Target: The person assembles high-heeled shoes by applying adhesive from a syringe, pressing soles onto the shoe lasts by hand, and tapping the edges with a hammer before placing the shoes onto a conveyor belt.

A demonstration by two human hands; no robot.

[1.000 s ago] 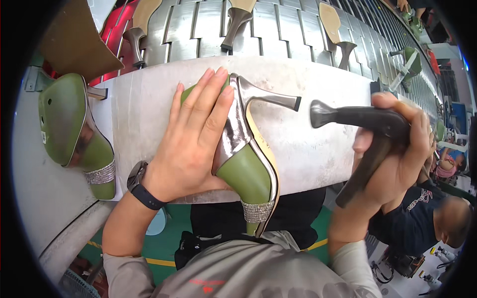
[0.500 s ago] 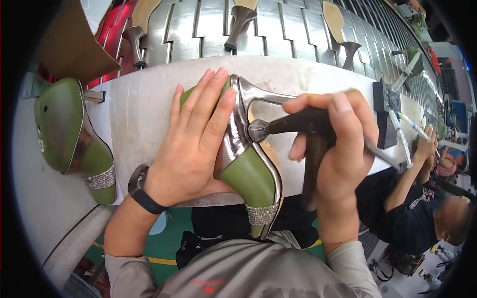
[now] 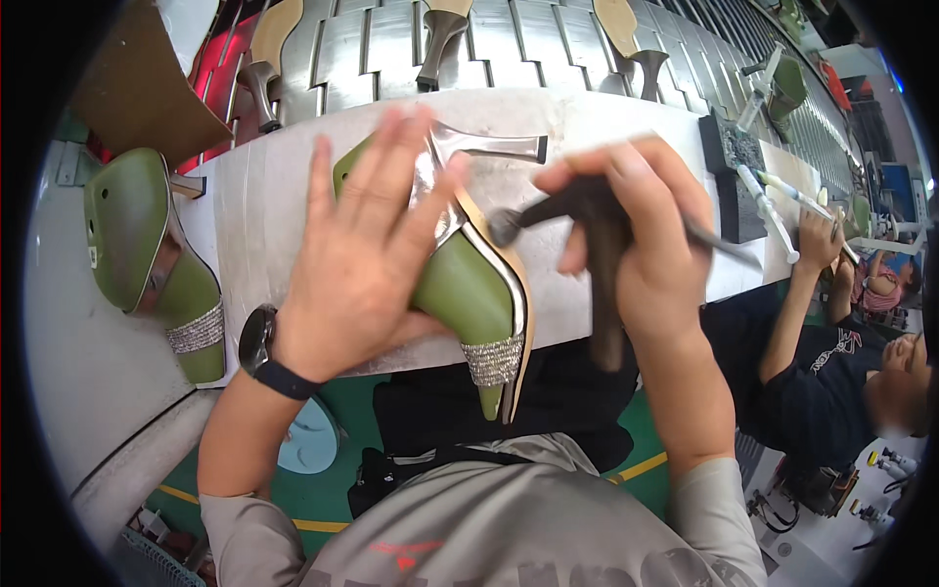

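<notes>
A green high-heeled shoe (image 3: 465, 284) lies on its side on the pale worktop, with a silver edge, a glittering band near its pointed toe and a metallic heel pointing right. My left hand (image 3: 347, 264) holds it down, fingers stretched over the back part and thumb along the near side. The fingertips are blurred. My right hand (image 3: 665, 245) is closed round the grip of a dark hammer (image 3: 605, 293). The hammer's round face is close beside the shoe's sole edge; I cannot tell whether they touch.
Another green shoe (image 3: 132, 235) stands at the left edge. Beyond the worktop (image 3: 264, 215), beige soles with heels (image 3: 445, 44) lie on a slatted metal conveyor (image 3: 381, 49). At right are a dark block (image 3: 729, 186), white-handled brushes (image 3: 773, 210) and a co-worker in a dark shirt (image 3: 812, 352).
The whole scene has shifted slightly in view. The hammer's face has gone from near the heel's base to farther along the sole edge. My left hand still lies over the shoe.
</notes>
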